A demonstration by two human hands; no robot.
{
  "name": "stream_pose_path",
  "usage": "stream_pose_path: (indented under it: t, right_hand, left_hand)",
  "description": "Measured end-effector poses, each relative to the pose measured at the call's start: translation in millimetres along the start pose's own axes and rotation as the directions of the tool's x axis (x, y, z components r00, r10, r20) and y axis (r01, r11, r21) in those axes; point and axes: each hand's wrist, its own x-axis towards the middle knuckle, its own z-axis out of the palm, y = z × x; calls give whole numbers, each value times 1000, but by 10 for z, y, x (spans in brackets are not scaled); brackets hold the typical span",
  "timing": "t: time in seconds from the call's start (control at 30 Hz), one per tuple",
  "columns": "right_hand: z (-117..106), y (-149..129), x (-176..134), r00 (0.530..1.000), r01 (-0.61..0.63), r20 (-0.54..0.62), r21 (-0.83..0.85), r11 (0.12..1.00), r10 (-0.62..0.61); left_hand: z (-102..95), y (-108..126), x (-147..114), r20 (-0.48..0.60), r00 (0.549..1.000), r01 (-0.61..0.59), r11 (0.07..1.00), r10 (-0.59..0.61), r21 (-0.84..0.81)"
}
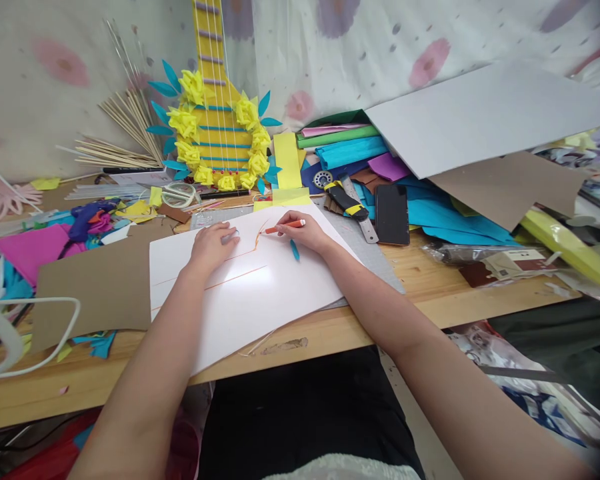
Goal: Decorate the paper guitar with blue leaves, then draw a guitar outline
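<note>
A white sheet of board [250, 313] lies in front of me, with orange lines drawn across it. My right hand [300, 233] is closed around an orange felt-tip pen [291, 225], its tip at a curved orange line on the board. My left hand [213, 247] lies on the board left of that line, fingers stretched out. A small greyish thing [230, 235] shows at its fingertips; I cannot make out what it is. Just below my right hand, a small blue paper leaf [295, 250] lies on the board.
A yellow guitar-shaped craft piece [225, 133] with paper flowers stands behind. Right of the board are a yellow-black utility knife [347, 200], a phone [392, 215] and coloured paper [353, 153]. Brown cardboard [95, 287], paper scraps and a white cable [73, 333] lie left.
</note>
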Motion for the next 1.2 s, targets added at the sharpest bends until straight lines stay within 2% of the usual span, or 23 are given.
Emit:
stream_pose_path:
  t: [0.17, 0.23, 0.27, 0.3, 0.37, 0.43, 0.47, 0.5, 0.6, 0.67, 0.8, 0.93, 1.0, 1.03, 1.1, 1.17, 1.2]
  right_hand:
    - [17, 18, 24, 1000, -19, 4, -18, 1000, 19]
    - [1, 63, 52, 995, -36, -100, -82, 996, 28]
    - [-16, 91, 67, 981, -60, -191, -124, 990, 36]
    - [-39, 118, 81, 953, -98, -301, -162, 982, 45]
    - [-93, 166, 100, 861, -183, -505, -196, 963, 61]
    - [-137, 192, 103, 795, -226, -603, -189, 956, 69]
    - [-147, 193, 98, 793, -223, -606, -186, 957, 67]
    - [-146, 188, 90, 812, -207, -580, -188, 960, 62]
    - [-93, 146, 59, 913, -117, -407, -180, 977, 34]
    - [-42, 117, 45, 958, -64, -286, -158, 985, 16]
    - [11, 95, 41, 984, -30, -176, -124, 992, 8]
    - [-14, 112, 61, 982, -52, -188, -168, 984, 20]
    - [-52, 131, 75, 954, -103, -299, -225, 969, 32]
    - [-76, 143, 82, 922, -140, -385, -251, 958, 34]
    - [-131, 167, 90, 830, -209, -558, -276, 938, 20]
    - [-181, 190, 91, 765, -237, -644, -267, 934, 10]
    - [-199, 201, 90, 760, -236, -650, -257, 937, 14]
  left_hand:
    - [-2, 9, -3, 0, 1000, 1, 1000, -1, -4]
    - [-2, 9, 0, 2, 1000, 4, 1000, -4, -1]
    - [-2, 8, 1, 3, 1000, 5, 1000, -5, 0]
    - [-3, 7, 2, 4, 1000, 6, 1000, -6, 1]
    - [-5, 6, 4, 8, 1000, 6, 1000, -6, 1]
    - [-5, 4, 4, 8, 1000, 8, 1000, -8, 1]
    - [-4, 3, 4, 6, 1000, 8, 1000, -8, 0]
    - [-3, 1, 3, 3, 1000, 6, 1000, -6, -1]
    - [8, -9, 3, -9, 1000, -7, 1000, 7, -6]
    - [16, -17, 5, -13, 1000, -16, 1000, 16, -7]
    - [23, -19, 7, -21, 1000, -15, 1000, 15, -4]
    - [14, -8, 4, -11, 1000, -4, 1000, 4, -1]
    - [11, -7, 4, -6, 1000, -3, 1000, 3, -1]
    - [11, -8, 5, -4, 1000, -4, 1000, 4, -1]
    - [13, -14, 8, -2, 1000, -2, 1000, 2, 1]
    - [18, -20, 11, -2, 1000, 0, 1000, 0, 3]
    - [21, -22, 11, -6, 1000, 0, 1000, 0, 4]
